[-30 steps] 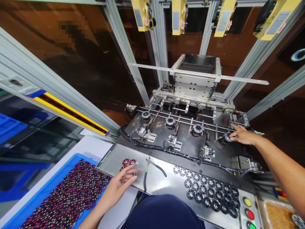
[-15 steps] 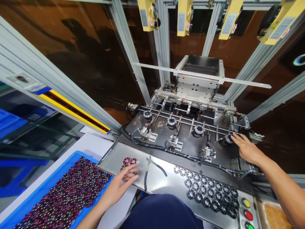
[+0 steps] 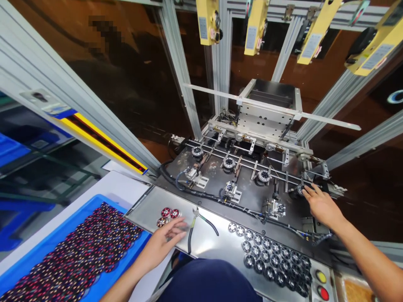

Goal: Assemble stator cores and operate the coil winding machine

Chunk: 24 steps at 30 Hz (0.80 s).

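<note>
My left hand (image 3: 165, 238) hovers over the near edge of the steel ledge, fingers spread and nothing visible in them. Beside its fingertips are two red spoked discs (image 3: 170, 212) and a brown-gold one (image 3: 162, 222). A pair of cutting pliers (image 3: 196, 222) lies just to the right, handles apart. My right hand (image 3: 324, 206) reaches to the far-right round fixture (image 3: 296, 191), its fingers stretched out over the fixture's edge. Whether a disc sits under those fingertips is hidden. Similar round fixtures (image 3: 228, 163) along the rail carry black-and-silver discs.
Rows of black-and-silver discs (image 3: 274, 261) cover the ledge's right part, beside yellow and red buttons (image 3: 323, 292). A blue tray (image 3: 107, 289) full of colored discs stands at left. Small metal clamps (image 3: 231, 193) and a cable run across the machine bed. Yellow units (image 3: 256, 29) hang above.
My left hand has shifted slightly right, uncovering more of the brown-gold disc. My right hand stays at the far-right fixture, its fingers slightly lower. The camera view has tilted a little.
</note>
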Each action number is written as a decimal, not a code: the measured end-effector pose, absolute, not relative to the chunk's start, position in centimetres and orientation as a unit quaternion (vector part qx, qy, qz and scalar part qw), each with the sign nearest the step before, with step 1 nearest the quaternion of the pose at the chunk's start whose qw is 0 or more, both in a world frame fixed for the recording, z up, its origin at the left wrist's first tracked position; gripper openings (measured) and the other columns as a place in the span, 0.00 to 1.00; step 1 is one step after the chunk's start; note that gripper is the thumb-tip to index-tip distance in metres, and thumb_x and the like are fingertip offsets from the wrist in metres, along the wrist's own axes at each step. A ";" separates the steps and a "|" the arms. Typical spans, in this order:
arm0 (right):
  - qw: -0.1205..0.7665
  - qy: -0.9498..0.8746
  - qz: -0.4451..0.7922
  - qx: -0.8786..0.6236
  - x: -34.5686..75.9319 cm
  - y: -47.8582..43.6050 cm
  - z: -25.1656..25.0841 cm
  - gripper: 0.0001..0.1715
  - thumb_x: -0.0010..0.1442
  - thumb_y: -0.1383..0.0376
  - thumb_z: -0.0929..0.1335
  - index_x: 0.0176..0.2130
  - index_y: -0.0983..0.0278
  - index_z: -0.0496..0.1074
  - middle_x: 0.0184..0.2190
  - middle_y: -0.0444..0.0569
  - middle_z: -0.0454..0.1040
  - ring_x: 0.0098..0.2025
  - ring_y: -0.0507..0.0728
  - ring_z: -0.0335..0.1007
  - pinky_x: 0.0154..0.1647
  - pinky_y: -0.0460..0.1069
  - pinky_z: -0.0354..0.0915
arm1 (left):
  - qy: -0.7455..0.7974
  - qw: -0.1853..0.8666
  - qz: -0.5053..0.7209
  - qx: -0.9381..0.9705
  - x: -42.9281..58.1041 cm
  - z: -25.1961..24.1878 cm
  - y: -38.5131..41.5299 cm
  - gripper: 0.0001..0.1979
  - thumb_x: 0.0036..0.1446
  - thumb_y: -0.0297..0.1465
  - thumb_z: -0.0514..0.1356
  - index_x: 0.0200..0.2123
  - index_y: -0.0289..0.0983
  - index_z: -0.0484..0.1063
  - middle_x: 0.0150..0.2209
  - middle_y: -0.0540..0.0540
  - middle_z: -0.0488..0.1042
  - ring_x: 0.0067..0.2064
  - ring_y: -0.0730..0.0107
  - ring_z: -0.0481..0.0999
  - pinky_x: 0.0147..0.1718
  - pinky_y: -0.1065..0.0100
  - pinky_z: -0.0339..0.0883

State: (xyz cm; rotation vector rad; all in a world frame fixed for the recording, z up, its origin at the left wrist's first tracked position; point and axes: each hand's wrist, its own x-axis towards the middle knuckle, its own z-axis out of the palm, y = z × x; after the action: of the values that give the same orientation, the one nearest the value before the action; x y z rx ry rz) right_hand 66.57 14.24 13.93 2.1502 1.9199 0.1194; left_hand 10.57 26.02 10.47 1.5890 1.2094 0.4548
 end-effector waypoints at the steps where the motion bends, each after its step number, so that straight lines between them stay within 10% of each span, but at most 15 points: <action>1: 0.124 0.669 0.051 0.731 66.3 14.8 14.4 0.30 0.54 0.79 0.59 0.54 0.72 0.71 0.60 0.65 0.66 0.66 0.75 0.51 0.54 0.68 0.65 | 0.508 0.518 0.194 0.660 10.4 10.5 26.0 0.22 0.54 0.40 0.62 0.51 0.39 0.71 0.45 0.42 0.80 0.41 0.61 0.81 0.43 0.61 0.75; 16: 0.066 0.833 0.012 0.549 62.2 25.6 13.2 0.55 0.41 0.84 0.57 0.65 0.56 0.57 0.67 0.44 0.55 0.69 0.62 0.48 0.60 0.62 0.64 | 0.530 0.498 0.182 0.661 10.5 11.1 24.5 0.19 0.56 0.37 0.61 0.51 0.38 0.73 0.45 0.42 0.80 0.39 0.63 0.80 0.41 0.64 0.74; 24: 0.070 0.851 0.062 0.517 61.4 26.1 13.7 0.37 0.52 0.82 0.58 0.58 0.64 0.68 0.63 0.57 0.62 0.66 0.69 0.55 0.55 0.66 0.65 | 0.507 0.466 0.163 0.707 11.8 11.7 25.4 0.19 0.55 0.35 0.61 0.50 0.40 0.73 0.44 0.43 0.81 0.38 0.63 0.79 0.42 0.64 0.73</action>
State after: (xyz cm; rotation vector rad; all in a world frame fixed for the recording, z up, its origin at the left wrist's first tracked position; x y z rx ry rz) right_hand 61.43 26.10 13.66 1.5550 2.5596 0.1869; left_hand 11.82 25.43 11.69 1.7347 1.2434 0.3990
